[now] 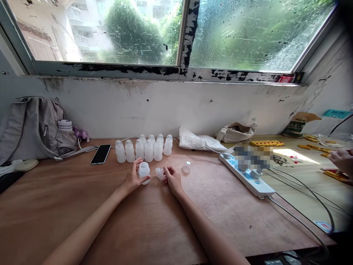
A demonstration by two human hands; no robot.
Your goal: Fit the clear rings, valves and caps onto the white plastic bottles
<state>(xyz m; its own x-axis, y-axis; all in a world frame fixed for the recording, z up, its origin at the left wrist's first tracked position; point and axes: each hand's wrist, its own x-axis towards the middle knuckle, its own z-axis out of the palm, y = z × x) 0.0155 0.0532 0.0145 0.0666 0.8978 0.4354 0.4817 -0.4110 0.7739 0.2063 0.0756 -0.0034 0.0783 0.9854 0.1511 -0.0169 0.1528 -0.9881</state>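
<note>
My left hand [135, 176] is wrapped round a small white translucent bottle [144, 173], which stands upright with its mouth uncovered. Just to its right, my right hand [172, 180] pinches a clear plastic cap-like piece [160, 173] by its edge, apart from the bottle. Right of that hand lie a clear round lid [186, 169] and a tiny white disc [188, 162] on the brown table. Behind my hands stand several similar white bottles [149, 150] in rows, with domed tops on them.
A phone [100, 154] and a grey backpack [35, 127] are at the left. On the right lies a white power strip [246, 176] with trailing cables. A white padded pouch [201, 141] and a beige bag [236, 132] rest by the wall. Another person's hand [342, 162] shows at far right.
</note>
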